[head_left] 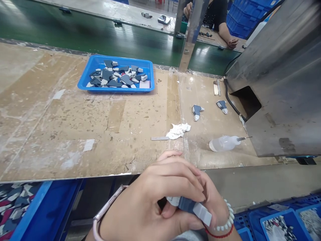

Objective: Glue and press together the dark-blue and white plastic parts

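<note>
Just in front of the bench's near edge, both my hands are closed around a small slate-blue and white plastic piece (pixel 188 205). My left hand (pixel 152 194), with a pink watch band at the wrist, wraps over it, thumb below and fingers above. Behind it, my right hand (pixel 213 195) grips the same piece, its fingers largely covered by the left. Two similar slate-and-white pieces, one (pixel 197 111) nearer and one (pixel 222 106) farther right, lie on the bench. A clear bottle with a needle tip (pixel 224 143) rests on its side beyond my right hand.
A blue tray (pixel 82 82) of similar pieces stands at the bench's back. White crumpled cloth (pixel 178 131) lies beside a flat metal strip (pixel 159 138). A metal machine housing (pixel 283 100) bounds the right side. Past the green conveyor (pixel 150 45), another person's hand (pixel 233 43) shows.
</note>
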The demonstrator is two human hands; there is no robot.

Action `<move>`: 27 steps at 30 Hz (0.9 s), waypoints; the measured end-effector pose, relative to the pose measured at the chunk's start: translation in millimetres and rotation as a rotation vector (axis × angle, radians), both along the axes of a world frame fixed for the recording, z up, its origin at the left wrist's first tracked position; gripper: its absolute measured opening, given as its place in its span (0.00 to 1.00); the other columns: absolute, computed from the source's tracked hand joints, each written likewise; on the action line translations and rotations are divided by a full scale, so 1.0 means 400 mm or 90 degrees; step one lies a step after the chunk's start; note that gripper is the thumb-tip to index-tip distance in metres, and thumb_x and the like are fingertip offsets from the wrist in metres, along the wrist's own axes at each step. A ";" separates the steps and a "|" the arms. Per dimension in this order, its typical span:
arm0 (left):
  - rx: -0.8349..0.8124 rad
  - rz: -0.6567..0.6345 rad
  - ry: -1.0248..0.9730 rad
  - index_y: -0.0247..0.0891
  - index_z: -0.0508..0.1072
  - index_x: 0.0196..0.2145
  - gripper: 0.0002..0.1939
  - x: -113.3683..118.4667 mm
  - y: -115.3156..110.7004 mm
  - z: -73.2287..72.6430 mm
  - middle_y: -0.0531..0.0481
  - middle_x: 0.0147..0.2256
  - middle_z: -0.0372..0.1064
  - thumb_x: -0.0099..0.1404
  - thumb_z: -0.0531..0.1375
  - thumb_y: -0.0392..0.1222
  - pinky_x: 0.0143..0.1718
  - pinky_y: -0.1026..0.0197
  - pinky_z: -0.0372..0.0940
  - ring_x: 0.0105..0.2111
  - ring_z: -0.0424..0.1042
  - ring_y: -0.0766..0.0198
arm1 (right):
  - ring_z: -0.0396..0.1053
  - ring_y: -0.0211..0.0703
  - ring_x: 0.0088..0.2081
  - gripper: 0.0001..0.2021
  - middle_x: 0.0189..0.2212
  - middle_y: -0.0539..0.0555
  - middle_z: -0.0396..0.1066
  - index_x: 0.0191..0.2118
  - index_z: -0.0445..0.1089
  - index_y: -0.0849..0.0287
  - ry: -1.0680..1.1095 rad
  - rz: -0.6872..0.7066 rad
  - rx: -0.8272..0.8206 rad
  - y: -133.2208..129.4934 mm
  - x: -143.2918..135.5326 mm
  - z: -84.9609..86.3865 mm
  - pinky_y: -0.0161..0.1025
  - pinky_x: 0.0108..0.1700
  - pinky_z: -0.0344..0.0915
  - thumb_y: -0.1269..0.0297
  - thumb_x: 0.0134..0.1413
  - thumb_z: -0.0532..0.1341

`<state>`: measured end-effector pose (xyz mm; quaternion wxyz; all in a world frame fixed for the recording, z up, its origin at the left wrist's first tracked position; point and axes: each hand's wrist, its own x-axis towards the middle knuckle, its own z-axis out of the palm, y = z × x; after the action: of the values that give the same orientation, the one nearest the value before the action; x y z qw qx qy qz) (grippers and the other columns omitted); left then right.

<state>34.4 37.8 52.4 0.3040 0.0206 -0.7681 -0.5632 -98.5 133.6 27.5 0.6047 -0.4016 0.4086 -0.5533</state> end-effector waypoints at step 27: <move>-0.101 0.056 -0.016 0.36 0.75 0.39 0.06 -0.008 0.003 -0.005 0.51 0.35 0.79 0.66 0.65 0.39 0.61 0.56 0.60 0.43 0.77 0.62 | 0.78 0.53 0.41 0.18 0.33 0.58 0.79 0.38 0.81 0.61 -0.226 0.063 -0.016 0.007 -0.015 -0.020 0.47 0.50 0.73 0.49 0.52 0.71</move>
<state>31.1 39.0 50.5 0.3194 0.0370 -0.8126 -0.4861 -104.5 136.5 19.5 0.6888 -0.3246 0.2684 -0.5900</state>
